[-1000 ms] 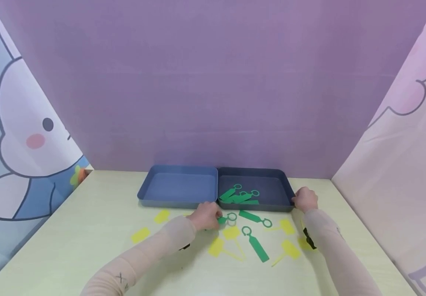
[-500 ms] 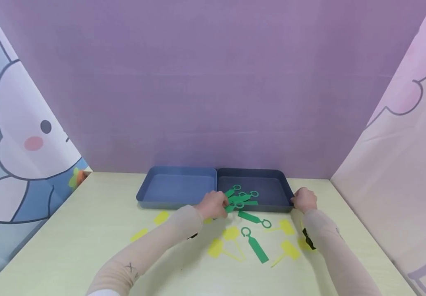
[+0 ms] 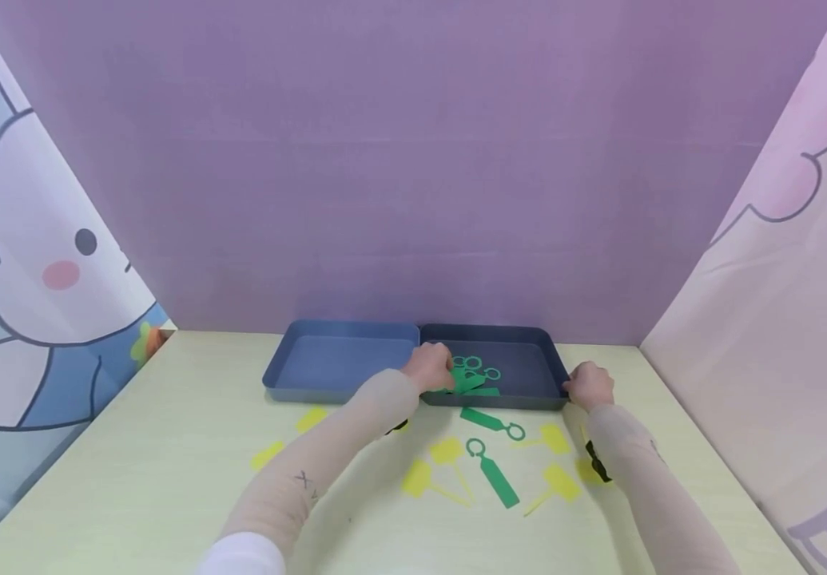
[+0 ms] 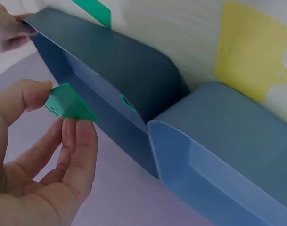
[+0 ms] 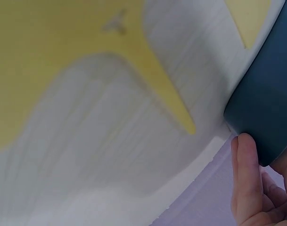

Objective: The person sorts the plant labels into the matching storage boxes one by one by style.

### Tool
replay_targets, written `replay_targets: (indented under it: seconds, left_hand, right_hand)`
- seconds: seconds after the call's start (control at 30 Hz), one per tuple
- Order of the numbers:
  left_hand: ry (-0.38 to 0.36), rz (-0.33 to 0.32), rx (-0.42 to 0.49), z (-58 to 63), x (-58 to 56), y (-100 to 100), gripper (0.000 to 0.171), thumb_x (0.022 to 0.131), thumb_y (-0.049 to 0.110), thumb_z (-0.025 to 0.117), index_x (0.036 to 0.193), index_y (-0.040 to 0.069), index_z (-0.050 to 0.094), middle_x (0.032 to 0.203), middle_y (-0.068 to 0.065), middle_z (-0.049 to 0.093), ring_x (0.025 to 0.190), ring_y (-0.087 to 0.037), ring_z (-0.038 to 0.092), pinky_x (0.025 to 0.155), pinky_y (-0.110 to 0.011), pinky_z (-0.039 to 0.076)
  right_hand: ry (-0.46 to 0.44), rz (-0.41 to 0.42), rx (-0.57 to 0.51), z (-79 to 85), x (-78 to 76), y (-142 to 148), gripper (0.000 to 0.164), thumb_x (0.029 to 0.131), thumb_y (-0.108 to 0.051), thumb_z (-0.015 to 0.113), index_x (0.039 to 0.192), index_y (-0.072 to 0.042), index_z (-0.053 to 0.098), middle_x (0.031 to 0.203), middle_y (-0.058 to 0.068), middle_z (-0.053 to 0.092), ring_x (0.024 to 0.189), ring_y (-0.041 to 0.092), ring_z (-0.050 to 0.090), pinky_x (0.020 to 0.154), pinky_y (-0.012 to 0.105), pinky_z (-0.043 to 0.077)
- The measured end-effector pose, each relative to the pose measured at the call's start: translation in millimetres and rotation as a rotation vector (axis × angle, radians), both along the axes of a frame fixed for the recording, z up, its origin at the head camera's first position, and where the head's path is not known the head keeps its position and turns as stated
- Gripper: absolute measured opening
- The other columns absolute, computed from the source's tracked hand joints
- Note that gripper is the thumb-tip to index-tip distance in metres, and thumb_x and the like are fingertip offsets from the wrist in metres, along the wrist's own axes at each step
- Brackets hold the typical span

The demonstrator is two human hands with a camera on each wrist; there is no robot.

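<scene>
My left hand (image 3: 429, 367) is over the left front part of the dark tray (image 3: 528, 372). In the left wrist view its thumb and fingertips pinch a green plastic tag (image 4: 70, 102) above the tray opening. Several more green ring-ended tags (image 3: 472, 382) lie piled in that tray, partly hidden by the hand. At the tray's right front corner, my right hand (image 3: 590, 386) grips the wall, fingers outside and thumb at the rim (image 5: 274, 162). Two green tags with ring ends, one by the tray (image 3: 483, 419) and one nearer me (image 3: 501, 482), lie on the table.
A blue tray (image 3: 344, 363) stands against the dark tray's left side. Several yellow tags with thin strips, among them one at the right (image 3: 562, 483) and one in the middle (image 3: 417, 479), are scattered in front. A purple panel (image 3: 413, 176) rises behind the trays.
My left hand has carried a green tag from the table in front of the trays, up and rightward over the front rim into the dark tray. My right hand has kept its place.
</scene>
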State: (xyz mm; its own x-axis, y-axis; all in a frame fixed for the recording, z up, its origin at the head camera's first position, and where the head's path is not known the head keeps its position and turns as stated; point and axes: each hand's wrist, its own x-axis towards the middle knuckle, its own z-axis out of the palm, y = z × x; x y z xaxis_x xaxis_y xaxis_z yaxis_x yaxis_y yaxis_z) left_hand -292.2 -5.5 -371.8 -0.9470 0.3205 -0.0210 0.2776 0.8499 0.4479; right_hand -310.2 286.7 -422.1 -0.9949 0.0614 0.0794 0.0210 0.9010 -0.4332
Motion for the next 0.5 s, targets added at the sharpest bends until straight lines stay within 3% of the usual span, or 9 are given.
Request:
replay_targets:
  seconds: [0.07, 0.13, 0.2, 0.23, 0.27, 0.3, 0.43, 0.5]
  left_hand:
    - [-0.009, 0.026, -0.005, 0.0, -6.0, 2.9, 0.008, 0.076, 0.010, 0.069, 0.074, 0.003, 0.066, 0.078, -0.002, 0.062, 0.057, -0.012, 0.045, 0.056, -0.023, 0.039]
    - [-0.020, 0.050, -0.008, -0.2, -11.4, 5.3, 0.014, 0.078, 0.013, 0.069, 0.088, 0.002, 0.069, 0.092, -0.004, 0.067, 0.076, -0.018, 0.058, 0.066, -0.027, 0.049]
    - [-0.007, 0.078, -0.011, -0.8, -15.9, 6.6, 0.023, 0.079, 0.015, 0.071, 0.100, 0.006, 0.070, 0.106, -0.006, 0.066, 0.096, -0.025, 0.060, 0.075, -0.033, 0.052]
    - [-0.007, 0.087, -0.015, -1.2, -18.4, 6.7, 0.018, 0.079, 0.015, 0.070, 0.095, 0.006, 0.070, 0.102, -0.006, 0.067, 0.094, -0.025, 0.061, 0.074, -0.034, 0.053]
    - [-0.006, 0.092, -0.025, -1.6, -20.9, 6.5, 0.009, 0.080, 0.015, 0.069, 0.084, 0.006, 0.070, 0.089, -0.004, 0.067, 0.083, -0.022, 0.061, 0.069, -0.032, 0.052]
    - [-0.001, 0.095, -0.030, -1.6, -22.9, 6.1, 0.011, 0.081, 0.014, 0.067, 0.072, 0.007, 0.067, 0.076, -0.002, 0.064, 0.071, -0.018, 0.058, 0.063, -0.029, 0.049]
    - [0.011, 0.112, -0.049, -3.5, -31.4, 4.3, 0.039, 0.083, 0.010, 0.063, 0.052, 0.014, 0.040, 0.049, 0.003, 0.032, 0.047, -0.012, 0.030, 0.049, -0.027, 0.033]
    - [0.017, 0.130, -0.056, -6.2, -38.4, 4.6, 0.040, 0.083, 0.010, 0.062, 0.053, 0.014, 0.036, 0.048, 0.003, 0.027, 0.047, -0.012, 0.029, 0.049, -0.027, 0.033]
  right_hand:
    - [0.001, -0.001, 0.002, -0.1, -0.4, 0.9, 0.044, 0.085, -0.009, 0.057, 0.044, -0.012, 0.040, 0.041, -0.003, 0.040, 0.049, 0.018, 0.039, 0.071, 0.046, 0.039]
    - [0.001, 0.000, 0.001, -0.5, -0.5, 1.5, 0.044, 0.085, -0.009, 0.057, 0.044, -0.012, 0.041, 0.041, -0.003, 0.040, 0.049, 0.018, 0.038, 0.071, 0.046, 0.038]
    - [-0.002, 0.005, -0.005, -1.1, -0.9, 1.9, 0.045, 0.085, -0.009, 0.057, 0.044, -0.013, 0.041, 0.041, -0.003, 0.041, 0.049, 0.018, 0.039, 0.071, 0.046, 0.038]
    - [-0.004, 0.007, -0.006, -1.3, -1.0, 1.8, 0.045, 0.085, -0.010, 0.057, 0.043, -0.013, 0.041, 0.041, -0.003, 0.041, 0.049, 0.018, 0.038, 0.071, 0.046, 0.038]
    - [-0.005, 0.009, -0.008, -1.3, -1.0, 1.6, 0.045, 0.085, -0.010, 0.057, 0.043, -0.013, 0.041, 0.041, -0.003, 0.040, 0.049, 0.018, 0.038, 0.070, 0.045, 0.038]
    - [-0.005, 0.009, -0.009, -1.3, -0.9, 1.2, 0.045, 0.085, -0.010, 0.057, 0.043, -0.013, 0.040, 0.041, -0.003, 0.040, 0.048, 0.017, 0.037, 0.070, 0.045, 0.038]
    - [-0.005, 0.008, 0.000, -0.7, -1.0, 0.9, 0.046, 0.085, -0.009, 0.057, 0.043, -0.014, 0.038, 0.041, -0.004, 0.038, 0.047, 0.016, 0.035, 0.069, 0.043, 0.037]
    - [-0.001, 0.003, 0.000, 0.3, -1.1, 0.9, 0.047, 0.085, -0.009, 0.057, 0.043, -0.014, 0.037, 0.041, -0.003, 0.037, 0.047, 0.016, 0.035, 0.069, 0.044, 0.037]
